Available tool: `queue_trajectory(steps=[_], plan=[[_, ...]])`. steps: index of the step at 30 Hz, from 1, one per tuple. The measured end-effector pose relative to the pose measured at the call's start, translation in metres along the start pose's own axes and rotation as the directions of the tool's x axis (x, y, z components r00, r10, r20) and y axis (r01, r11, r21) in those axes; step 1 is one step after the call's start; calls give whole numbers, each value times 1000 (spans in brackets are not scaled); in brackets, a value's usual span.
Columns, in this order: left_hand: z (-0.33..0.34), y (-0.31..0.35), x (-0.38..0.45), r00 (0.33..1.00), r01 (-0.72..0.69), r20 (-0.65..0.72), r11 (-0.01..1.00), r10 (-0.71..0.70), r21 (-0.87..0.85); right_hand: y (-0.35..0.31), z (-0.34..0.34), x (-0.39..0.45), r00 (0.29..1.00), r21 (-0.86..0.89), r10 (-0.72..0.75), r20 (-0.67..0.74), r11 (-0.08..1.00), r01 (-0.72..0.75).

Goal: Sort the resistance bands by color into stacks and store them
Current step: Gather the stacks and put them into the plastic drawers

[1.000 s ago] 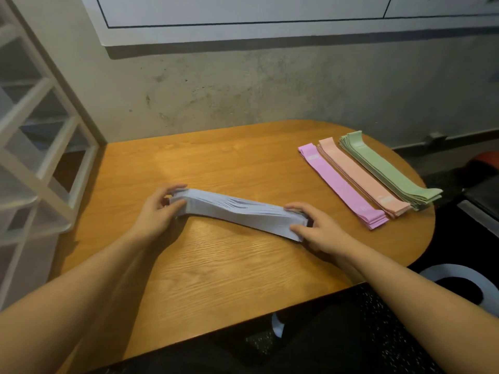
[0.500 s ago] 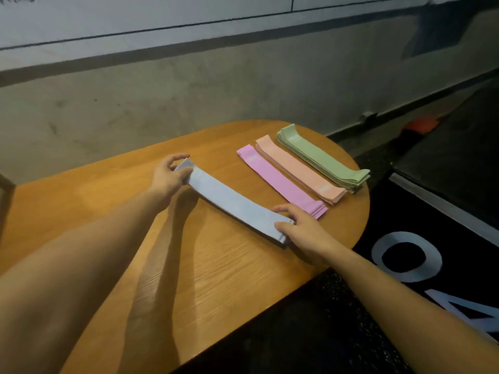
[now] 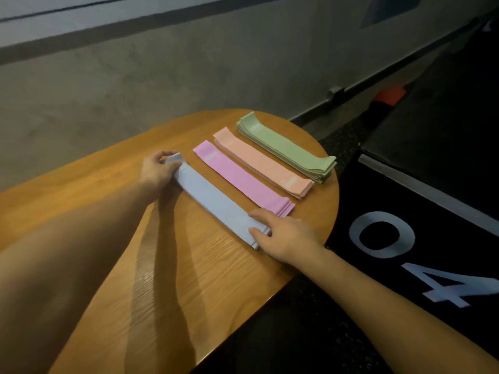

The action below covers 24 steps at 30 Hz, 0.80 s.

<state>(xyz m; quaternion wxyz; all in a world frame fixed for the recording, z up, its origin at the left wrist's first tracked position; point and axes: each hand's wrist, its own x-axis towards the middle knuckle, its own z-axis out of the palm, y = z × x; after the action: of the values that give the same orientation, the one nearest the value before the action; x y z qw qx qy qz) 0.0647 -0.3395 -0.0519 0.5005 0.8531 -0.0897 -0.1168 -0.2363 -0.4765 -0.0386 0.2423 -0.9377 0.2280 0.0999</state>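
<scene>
A stack of light blue bands [image 3: 216, 201] lies flat on the wooden table [image 3: 151, 265], parallel to three other stacks. My left hand [image 3: 159, 172] grips its far end, thumb on top. My right hand [image 3: 283, 236] holds its near end, fingers laid over the top edge. To the right of the blue stack lie a pink stack [image 3: 243, 178], then a peach stack [image 3: 263, 163], then a thicker green stack [image 3: 287, 149] nearest the table's rounded right end.
The table's rounded right edge drops to a dark floor mat with large white characters [image 3: 383, 236]. A grey concrete wall [image 3: 162, 76] runs behind the table. An orange object [image 3: 390, 94] sits on the floor by the wall.
Both hands have carried the blue stack to the right and set it down beside the pink stack. The view has swung right, so the white shelf at the left is gone.
</scene>
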Motion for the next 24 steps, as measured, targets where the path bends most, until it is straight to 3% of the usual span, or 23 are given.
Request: queue_trajectory(steps=[4,10,16,24], plan=[[3,-7,0,999,24,-33,994,-20,108,5,0,-4,1000,-72,-3,-20,997,2],[-14,1,-18,992,-21,-121,993,35,115,-6,-14,-14,991,-69,-39,-125,997,30],[-57,-5,-76,977,-176,-102,978,188,110,-44,-15,-29,951,56,-217,-220,971,234],[-158,-62,-194,963,-240,-40,918,265,315,-140,19,-37,888,88,-446,-113,886,456]])
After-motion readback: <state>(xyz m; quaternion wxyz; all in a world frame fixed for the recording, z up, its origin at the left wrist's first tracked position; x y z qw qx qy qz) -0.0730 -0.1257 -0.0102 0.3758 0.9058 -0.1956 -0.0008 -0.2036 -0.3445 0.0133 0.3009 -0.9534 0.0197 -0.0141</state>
